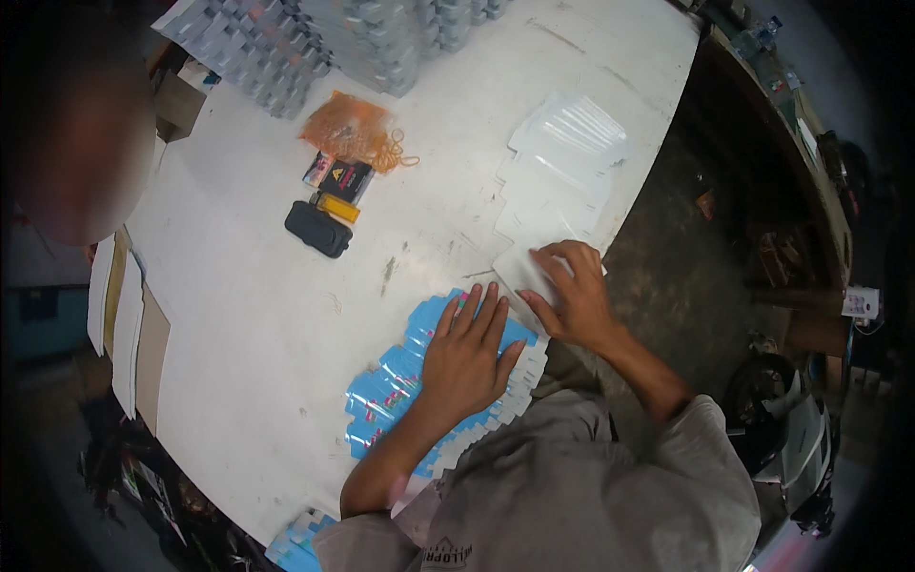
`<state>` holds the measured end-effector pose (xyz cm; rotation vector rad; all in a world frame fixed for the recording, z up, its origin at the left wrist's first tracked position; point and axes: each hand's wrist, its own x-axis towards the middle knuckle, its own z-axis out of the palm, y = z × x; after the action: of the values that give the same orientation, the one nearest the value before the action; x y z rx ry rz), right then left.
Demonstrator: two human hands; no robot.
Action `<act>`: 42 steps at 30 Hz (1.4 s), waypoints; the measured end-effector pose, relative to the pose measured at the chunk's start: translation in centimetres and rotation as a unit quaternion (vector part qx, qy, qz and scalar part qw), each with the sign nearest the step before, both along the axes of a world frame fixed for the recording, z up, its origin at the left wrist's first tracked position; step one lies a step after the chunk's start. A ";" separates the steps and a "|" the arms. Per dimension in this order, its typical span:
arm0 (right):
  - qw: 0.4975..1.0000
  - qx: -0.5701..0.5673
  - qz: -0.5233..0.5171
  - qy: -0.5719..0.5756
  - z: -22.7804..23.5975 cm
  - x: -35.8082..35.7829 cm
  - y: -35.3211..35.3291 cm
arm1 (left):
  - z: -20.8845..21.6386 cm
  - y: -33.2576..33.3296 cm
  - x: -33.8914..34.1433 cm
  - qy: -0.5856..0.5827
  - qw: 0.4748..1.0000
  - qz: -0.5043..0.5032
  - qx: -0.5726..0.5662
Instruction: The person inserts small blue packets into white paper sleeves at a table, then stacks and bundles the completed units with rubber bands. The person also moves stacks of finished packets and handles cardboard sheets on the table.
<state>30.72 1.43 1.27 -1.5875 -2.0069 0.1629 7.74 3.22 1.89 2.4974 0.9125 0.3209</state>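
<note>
My left hand [467,357] lies flat, fingers stretched out, on a fanned row of blue printed carton blanks [386,381]. These glossy blanks overlap, and their pale notched flaps show along the side nearest my body. Just right of it, my right hand [577,296] is bent over the near end of a row of white carton blanks [548,205]. Its thumb and forefinger are apart, with white card showing between them; a firm grip cannot be made out. The white row overlaps along the table's right side, shiny at its far end.
Tall stacks of grey-white blanks [362,43] stand at the back. An orange bag of rubber bands [348,126], a dark small box [345,179], a yellow lighter [337,208] and a black case [318,229] lie mid-left on the white table [229,315]. Another person [81,143] is at left.
</note>
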 end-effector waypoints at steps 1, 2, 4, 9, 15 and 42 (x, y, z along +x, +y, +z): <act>0.999 -0.015 -0.035 -0.007 0.5 -0.5 -0.6 | 0.1 -0.1 0.0 -0.005 1.000 0.003 0.000; 0.999 -0.018 -0.035 -0.022 0.4 -0.6 -1.1 | 0.2 0.1 0.4 -0.015 1.000 0.005 0.003; 0.999 -0.023 -0.034 -0.032 -0.1 -0.9 -1.6 | 0.9 -0.1 0.1 0.013 1.000 0.011 -0.009; 0.966 -0.161 -0.009 0.200 -1.9 -1.6 -2.3 | 1.2 -0.4 -0.5 0.033 0.999 0.014 0.016; 0.999 -0.006 -0.034 -0.037 0.4 -2.2 -0.8 | 0.6 -0.8 -1.8 0.014 0.999 0.020 -0.026; 0.967 -0.164 -0.006 0.196 0.4 -3.2 -0.7 | 0.9 -0.8 -0.5 0.048 0.998 0.011 0.043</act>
<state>27.56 0.72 1.64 -1.6060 -1.7199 0.7771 7.28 2.38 2.79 2.6019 0.9851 0.2546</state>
